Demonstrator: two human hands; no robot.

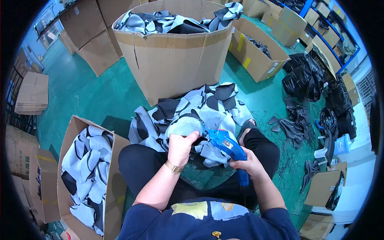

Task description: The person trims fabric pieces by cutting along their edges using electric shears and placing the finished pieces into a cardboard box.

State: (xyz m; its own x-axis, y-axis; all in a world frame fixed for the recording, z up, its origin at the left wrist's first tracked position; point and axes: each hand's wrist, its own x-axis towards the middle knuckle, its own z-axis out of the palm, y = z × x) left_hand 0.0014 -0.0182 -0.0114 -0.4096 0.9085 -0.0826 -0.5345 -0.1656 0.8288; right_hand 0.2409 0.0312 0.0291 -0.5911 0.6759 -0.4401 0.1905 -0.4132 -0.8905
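Observation:
My left hand (181,147) is closed on the lower edge of a light grey fabric piece (185,125), with the thumb on top. My right hand (251,163) wraps around the handle of a blue electric fabric cutter (229,145). The cutter's head points left and sits close beside the right edge of the held piece. Whether its blade touches the cloth I cannot tell. Beneath and beyond both hands, a heap of grey and black fabric pieces (218,106) spreads over the floor between my legs.
A tall carton (176,66) full of fabric stands in front, with a lower carton (256,66) to its right. Another fabric-filled carton (116,184) is at my left. Black bags (306,76), dark scraps (296,122) and a white bucket (342,145) lie along the right side.

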